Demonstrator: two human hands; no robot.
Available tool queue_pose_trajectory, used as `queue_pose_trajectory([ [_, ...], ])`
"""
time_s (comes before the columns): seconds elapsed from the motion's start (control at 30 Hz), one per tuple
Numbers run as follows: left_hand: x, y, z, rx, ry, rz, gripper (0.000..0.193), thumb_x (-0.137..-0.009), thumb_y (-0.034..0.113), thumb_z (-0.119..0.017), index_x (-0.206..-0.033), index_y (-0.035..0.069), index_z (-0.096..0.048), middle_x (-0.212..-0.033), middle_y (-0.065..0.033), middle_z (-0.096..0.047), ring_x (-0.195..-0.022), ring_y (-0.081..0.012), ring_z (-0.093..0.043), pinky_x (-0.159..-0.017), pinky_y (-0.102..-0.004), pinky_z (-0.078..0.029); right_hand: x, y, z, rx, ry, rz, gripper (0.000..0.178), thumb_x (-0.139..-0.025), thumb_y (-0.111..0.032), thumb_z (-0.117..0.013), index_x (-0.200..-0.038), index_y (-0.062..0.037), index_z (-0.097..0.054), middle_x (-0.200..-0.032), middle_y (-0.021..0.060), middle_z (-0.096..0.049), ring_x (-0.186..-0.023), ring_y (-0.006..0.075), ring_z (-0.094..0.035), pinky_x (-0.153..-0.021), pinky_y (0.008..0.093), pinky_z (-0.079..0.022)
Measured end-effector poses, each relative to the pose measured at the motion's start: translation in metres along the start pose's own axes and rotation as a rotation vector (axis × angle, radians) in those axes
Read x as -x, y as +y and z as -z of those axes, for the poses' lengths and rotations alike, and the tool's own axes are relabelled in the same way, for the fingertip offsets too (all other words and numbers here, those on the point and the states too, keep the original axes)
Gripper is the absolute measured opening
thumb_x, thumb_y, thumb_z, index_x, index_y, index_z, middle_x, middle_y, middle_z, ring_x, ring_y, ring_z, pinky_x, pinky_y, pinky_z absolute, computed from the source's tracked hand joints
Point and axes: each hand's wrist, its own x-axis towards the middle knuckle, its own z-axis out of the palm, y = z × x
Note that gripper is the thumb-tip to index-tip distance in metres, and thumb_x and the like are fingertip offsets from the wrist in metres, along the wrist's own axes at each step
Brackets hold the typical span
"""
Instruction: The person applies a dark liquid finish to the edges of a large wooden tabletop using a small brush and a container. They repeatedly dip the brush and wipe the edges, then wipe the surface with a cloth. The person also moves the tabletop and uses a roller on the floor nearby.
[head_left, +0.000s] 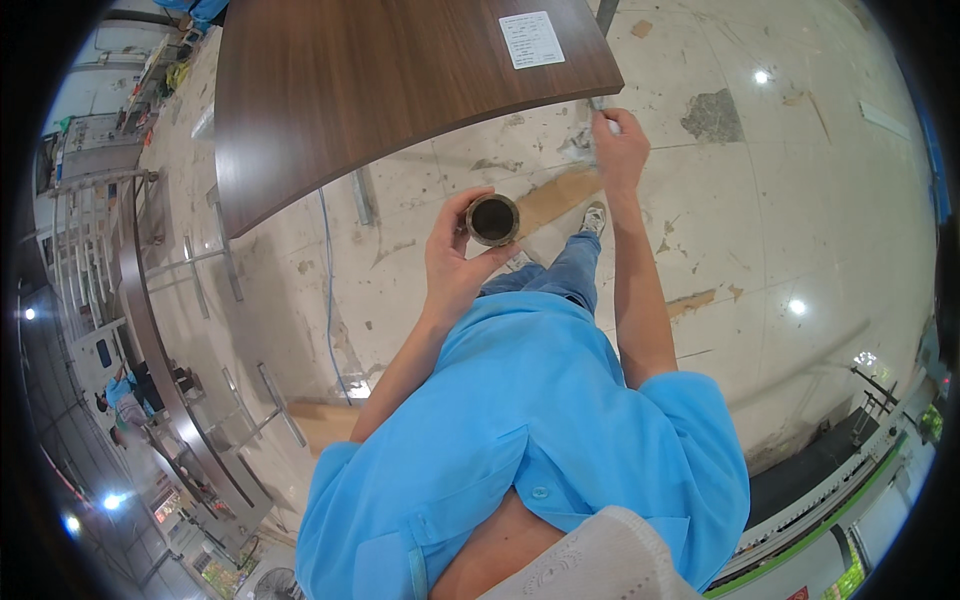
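Observation:
A round, open-topped can with a dark inside is gripped in my left hand, fingers and thumb wrapped about its sides. What the can contains is too dark to make out. My right hand is closed in a pinch at the near right corner of a dark brown wood-grain tabletop. Something small and greyish shows at its fingertips by the edge, but its kind is unclear. On the tabletop near that corner lies a white printed sheet.
Metal legs stand under the tabletop. A blue cable runs along the stained tile floor, where a strip of brown cardboard lies by my feet. Another brown panel stands at left; a long machine stands at lower right.

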Motion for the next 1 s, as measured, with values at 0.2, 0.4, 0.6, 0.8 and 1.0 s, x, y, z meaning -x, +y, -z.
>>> queue_pose_trajectory([
  [0.2, -0.001, 0.001, -0.004, -0.003, -0.017, 0.013, 0.075, -0.076, -0.014, -0.084, -0.144, 0.003, -0.057, -0.14, -0.0074, -0.062, -0.128, -0.0165, -0.06, -0.113, -0.0328, -0.047, 0.01, -0.014, -0.011, -0.004, -0.121, 0.066, 0.018, -0.091, -0.02, -0.077, -0.101, -0.0044, -0.078, -0.094, 0.0129, -0.077, -0.085, 0.0244, -0.074, -0.08, 0.035, -0.055],
  [0.4, 0.002, 0.001, -0.007, 0.001, 0.01, -0.003, 0.074, -0.076, -0.013, -0.084, -0.143, 0.003, -0.058, -0.137, -0.0065, -0.062, -0.128, -0.0163, -0.06, -0.113, -0.0328, -0.047, -0.002, -0.007, 0.006, -0.083, -0.024, 0.019, 0.019, -0.091, -0.019, -0.077, -0.101, -0.0033, -0.078, -0.092, 0.0125, -0.076, -0.084, 0.0238, -0.072, -0.081, 0.0339, -0.055],
  [0.6, 0.0, -0.004, -0.006, -0.026, -0.006, 0.007, 0.075, -0.075, -0.013, -0.085, -0.143, 0.004, -0.058, -0.135, -0.0062, -0.063, -0.127, -0.0167, -0.06, -0.113, -0.0327, -0.047, -0.001, -0.006, -0.002, -0.007, -0.109, 0.039, 0.02, -0.091, -0.021, -0.08, -0.1, -0.0031, -0.078, -0.089, 0.0099, -0.076, -0.083, 0.018, -0.071, -0.078, 0.0324, -0.054],
  [0.8, 0.003, -0.004, -0.006, -0.007, -0.003, -0.018, 0.074, -0.076, -0.014, -0.084, -0.143, 0.003, -0.058, -0.135, -0.0061, -0.063, -0.127, -0.0164, -0.06, -0.112, -0.0325, -0.048, -0.026, 0.01, 0.039, -0.007, 0.031, -0.014, 0.022, -0.091, -0.022, -0.079, -0.098, -0.002, -0.078, -0.093, 0.0127, -0.077, -0.085, 0.0267, -0.073, -0.081, 0.0372, -0.055],
  [1.0, 0.002, -0.003, -0.005, 0.022, -0.009, -0.007, 0.074, -0.076, -0.014, -0.085, -0.143, 0.003, -0.058, -0.136, -0.0062, -0.063, -0.128, -0.0164, -0.06, -0.112, -0.0331, -0.048, -0.009, -0.011, 0.034, -0.446, -0.178, -0.192, 0.018, -0.095, -0.017, -0.08, -0.1, 0.0001, -0.077, -0.089, 0.003, -0.074, -0.082, 0.0098, -0.067, -0.076, 0.027, -0.052],
])
